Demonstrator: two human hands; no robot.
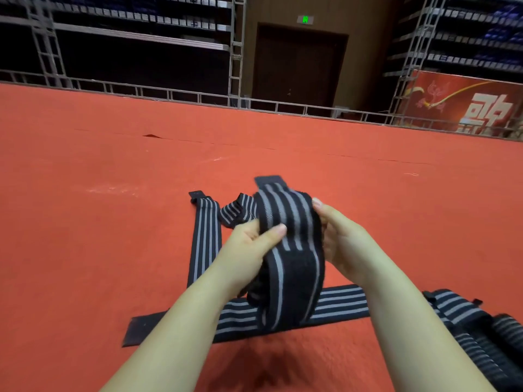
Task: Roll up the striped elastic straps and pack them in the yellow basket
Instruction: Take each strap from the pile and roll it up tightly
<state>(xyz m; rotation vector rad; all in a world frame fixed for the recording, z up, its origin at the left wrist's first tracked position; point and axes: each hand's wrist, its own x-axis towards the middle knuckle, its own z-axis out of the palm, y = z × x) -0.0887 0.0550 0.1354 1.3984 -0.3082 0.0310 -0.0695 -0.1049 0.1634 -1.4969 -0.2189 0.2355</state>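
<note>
Up close, both hands held a ribbed black strap with grey stripes above the red carpet.
Flat woven straps (pixel 203 239) lay on the carpet (pixel 85 222) at left and beneath the arms. Left hand (pixel 252 244) pinched the half-rolled strap (pixel 291 250), thumb over its face; right hand (pixel 336 239) curled around its other edge. More rolled straps (pixel 481 335) sat far right. White characters on a red banner (pixel 464 106) were unreadable.

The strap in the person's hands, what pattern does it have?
Black with grey lengthwise stripes; the strap shows clearly in the head view.
</note>
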